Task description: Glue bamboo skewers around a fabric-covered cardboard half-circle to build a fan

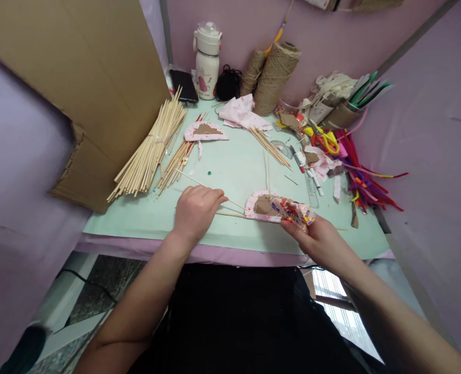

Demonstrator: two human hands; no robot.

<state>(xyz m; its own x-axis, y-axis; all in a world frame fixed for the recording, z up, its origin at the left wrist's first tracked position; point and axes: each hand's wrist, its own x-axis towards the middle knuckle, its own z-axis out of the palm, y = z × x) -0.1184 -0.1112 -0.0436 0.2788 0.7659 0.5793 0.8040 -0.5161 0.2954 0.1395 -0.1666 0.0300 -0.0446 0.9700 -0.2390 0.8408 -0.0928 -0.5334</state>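
My left hand [196, 210] rests on the green table mat [230, 171], fingers closed on a thin wooden stick [232, 214] that points right. My right hand [319, 239] grips the right end of a semicircular fabric-covered piece [279, 208] with a brown cardboard centre and a floral pink cover. The stick's tip reaches the left edge of that piece. A second, similar fabric piece [206, 131] lies further back on the mat.
A bundle of wooden sticks [150, 150] lies at the left, beside a cardboard sheet [90, 88]. At the back stand a white bottle [207, 59], a phone [184, 85] and twine spools [275, 78]. Scissors [324, 139], pens, a ruler and pipe cleaners [365, 182] crowd the right.
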